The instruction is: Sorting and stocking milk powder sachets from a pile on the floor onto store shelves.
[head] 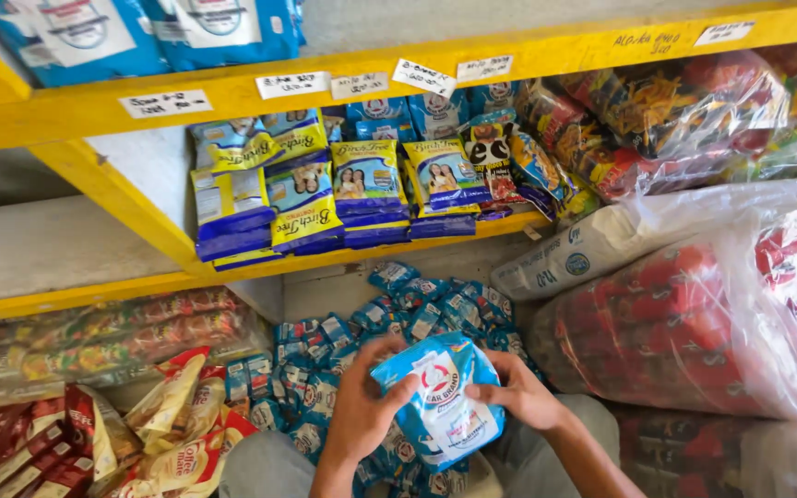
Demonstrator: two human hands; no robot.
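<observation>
Both my hands hold one blue and white sachet pack [442,397] in front of me, above my knees. My left hand [362,406] grips its left edge with the fingers curled over the top. My right hand [520,392] holds its right side. Just beyond the pack, a heap of several small blue sachets [398,314] lies on the floor under the lowest yellow shelf [362,254].
Stacked blue and yellow pouches [325,189] fill the yellow shelf. Large clear bags of red packets [694,323] crowd the right. Brown and cream sachets [140,433] lie at lower left. Paper price tags [292,85] line the upper shelf edge, with snack bags [666,111] behind.
</observation>
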